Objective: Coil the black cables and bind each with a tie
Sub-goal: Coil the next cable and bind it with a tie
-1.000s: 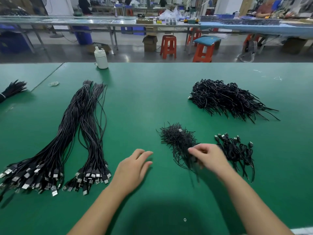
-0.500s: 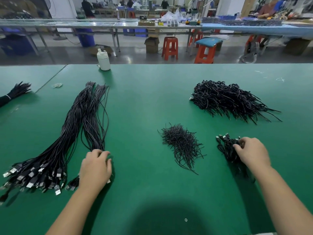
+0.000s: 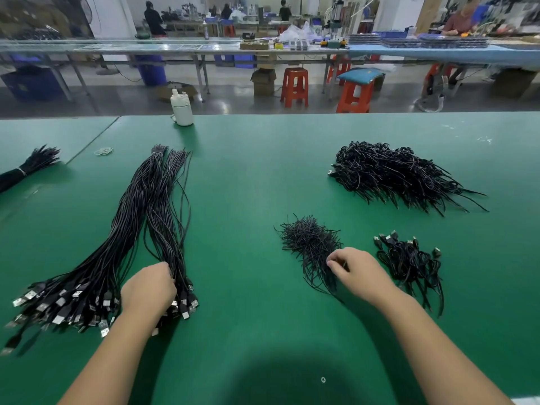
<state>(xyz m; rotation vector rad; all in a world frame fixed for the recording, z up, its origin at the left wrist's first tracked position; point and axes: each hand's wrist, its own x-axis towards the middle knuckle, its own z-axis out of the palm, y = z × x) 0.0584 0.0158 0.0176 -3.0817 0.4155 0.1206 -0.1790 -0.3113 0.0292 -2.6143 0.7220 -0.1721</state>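
Two long bundles of straight black USB cables (image 3: pixel 137 217) lie on the green table (image 3: pixel 263 176), plugs toward me. My left hand (image 3: pixel 147 290) rests on the right-hand bundle near its plugs, fingers curled into the cables. A small heap of black ties (image 3: pixel 309 244) lies in the middle. My right hand (image 3: pixel 358 271) is at the heap's near edge, thumb and fingers pinching at the ties. Right of that hand is a small pile of coiled cables (image 3: pixel 409 263). A large pile of coiled cables (image 3: pixel 391 173) lies farther back.
A white bottle (image 3: pixel 181 108) stands at the table's far edge. Another tied black bundle (image 3: pixel 29 166) lies at the far left, with a loose rubber band (image 3: pixel 103 151) near it. Beyond the table are red stools, long benches and people working.
My right hand moved left from the small coiled pile onto the tie heap. My left hand stayed on the right cable bundle and closed its fingers into the cables.
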